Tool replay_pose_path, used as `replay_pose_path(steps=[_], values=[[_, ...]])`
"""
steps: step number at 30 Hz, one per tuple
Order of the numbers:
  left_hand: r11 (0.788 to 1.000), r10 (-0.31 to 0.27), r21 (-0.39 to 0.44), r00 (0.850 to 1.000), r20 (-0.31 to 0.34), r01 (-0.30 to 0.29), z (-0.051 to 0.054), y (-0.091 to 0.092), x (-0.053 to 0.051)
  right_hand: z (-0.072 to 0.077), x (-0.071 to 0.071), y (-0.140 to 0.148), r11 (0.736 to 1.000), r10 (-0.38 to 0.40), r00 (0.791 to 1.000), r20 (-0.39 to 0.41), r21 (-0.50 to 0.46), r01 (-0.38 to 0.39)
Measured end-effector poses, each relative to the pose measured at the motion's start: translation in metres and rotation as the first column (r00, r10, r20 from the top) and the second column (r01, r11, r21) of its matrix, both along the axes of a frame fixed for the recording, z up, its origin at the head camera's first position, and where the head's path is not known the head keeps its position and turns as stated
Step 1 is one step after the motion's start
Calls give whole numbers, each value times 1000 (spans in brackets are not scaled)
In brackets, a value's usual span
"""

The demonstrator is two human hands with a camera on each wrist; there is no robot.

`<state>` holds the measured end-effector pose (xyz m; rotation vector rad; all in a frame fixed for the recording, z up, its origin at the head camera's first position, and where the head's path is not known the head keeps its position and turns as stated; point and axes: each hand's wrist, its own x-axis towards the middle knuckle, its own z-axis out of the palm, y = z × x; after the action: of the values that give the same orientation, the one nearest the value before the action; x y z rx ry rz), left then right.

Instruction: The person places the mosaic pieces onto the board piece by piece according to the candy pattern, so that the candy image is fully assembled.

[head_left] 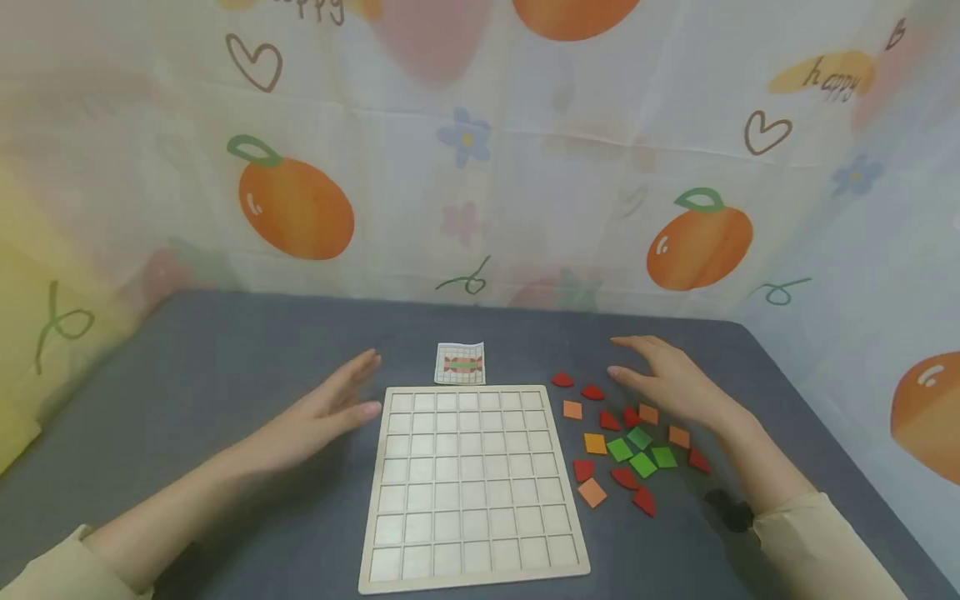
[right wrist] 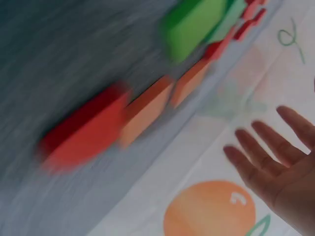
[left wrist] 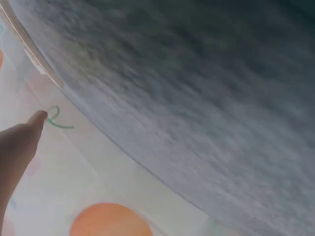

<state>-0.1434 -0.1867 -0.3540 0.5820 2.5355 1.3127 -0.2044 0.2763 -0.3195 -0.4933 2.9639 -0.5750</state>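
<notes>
A pale wooden grid board [head_left: 474,479] with bare square cells lies in the middle of the table. My left hand [head_left: 318,421] hovers just beside its upper left edge, fingers relaxed, holding nothing. To the board's right, several red quarter-round tiles [head_left: 624,477], orange square tiles [head_left: 592,492] and green square tiles [head_left: 642,465] lie scattered. Over the far side of these tiles is my right hand [head_left: 675,383], its fingers extended and nothing in them. Behind the board lies a small pattern card [head_left: 461,364] printed with a red, orange and green design on a grid.
The dark grey table [head_left: 247,350] meets a fabric backdrop [head_left: 405,183] printed with oranges and flowers at its far edge. A dark patch [head_left: 727,508] shows on the table near the right forearm.
</notes>
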Motion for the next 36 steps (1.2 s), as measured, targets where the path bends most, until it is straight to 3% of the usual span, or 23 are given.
replay_pose_path(steps=[6,10,15,31,36], values=[[984,-70,-166,997,-13,67,-13,12,6,0,-14,-23,995,36,994,99,-92,-27],[975,-144,-172,990,-2,142,-22,14,8,1,-27,-33,994,59,986,155,-102,-44],[952,-211,-239,976,-55,192,-27,14,14,-2,-43,-42,993,76,974,215,-108,-54],[920,-189,-367,976,-106,138,-22,11,23,-15,-61,-52,990,125,911,392,-113,-87],[918,-176,-377,979,-107,124,-20,11,22,-17,-62,-56,992,125,918,378,-53,-114]])
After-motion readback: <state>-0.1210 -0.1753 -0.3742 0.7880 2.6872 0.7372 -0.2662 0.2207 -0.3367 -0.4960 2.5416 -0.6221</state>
